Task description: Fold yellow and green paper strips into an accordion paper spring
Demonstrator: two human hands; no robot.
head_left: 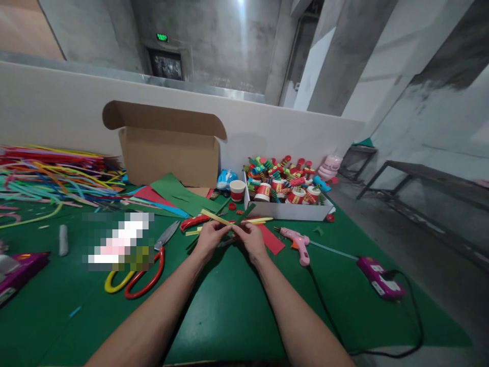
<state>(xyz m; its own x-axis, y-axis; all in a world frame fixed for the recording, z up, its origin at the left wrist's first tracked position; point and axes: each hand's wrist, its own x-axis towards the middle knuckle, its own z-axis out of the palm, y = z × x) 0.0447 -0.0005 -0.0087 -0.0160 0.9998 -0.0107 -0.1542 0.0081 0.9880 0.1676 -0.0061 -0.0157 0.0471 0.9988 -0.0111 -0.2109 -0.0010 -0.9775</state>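
Note:
My left hand (pixel 210 236) pinches a yellow paper strip (pixel 214 216), which points up and to the left. In my right hand (pixel 249 238) a green paper strip (pixel 244 214) is pinched, slanting up and to the right. The two strips meet at my fingertips, close together above the green table; whether they are joined there is hidden by the fingers. Loose yellow and green strips lie just behind and beside my left hand. A red paper piece (pixel 272 239) lies by my right hand. Red-handled scissors (pixel 194 222) rest behind my left hand.
Large scissors (pixel 162 245) lie left, near a blurred patch. A pink glue gun (pixel 300 242) lies right, its cord running to a purple power strip (pixel 380 278). Behind stand a white box (pixel 290 210) of decorated cups, a paper cup (pixel 237 190), a cardboard box (pixel 170 153) and piled colored strips (pixel 57 176).

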